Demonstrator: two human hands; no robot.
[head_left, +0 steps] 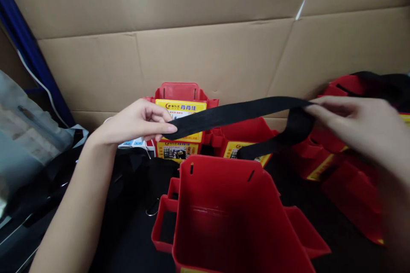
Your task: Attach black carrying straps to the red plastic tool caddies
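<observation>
A flat black strap (pixel 224 115) stretches between my two hands, above a red plastic bin. My left hand (pixel 142 121) pinches one end between thumb and fingers. Farther along, the fingers of my right hand (pixel 346 117) close on the strap, and its loose end folds back and hangs down to the left. The red bin (pixel 224 196) stands open-topped below, with two slots in its far wall and small side pockets. It looks empty inside. No part of the strap passes through the slots.
Behind stand more red bins (pixel 182 89) with yellow printed labels (pixel 192 136). Another group of red bins (pixel 342 170) with black straps lies at the right. Cardboard (pixel 205 59) walls the back. Clear plastic wrapping (pixel 28 123) and a blue post (pixel 35 51) are at the left.
</observation>
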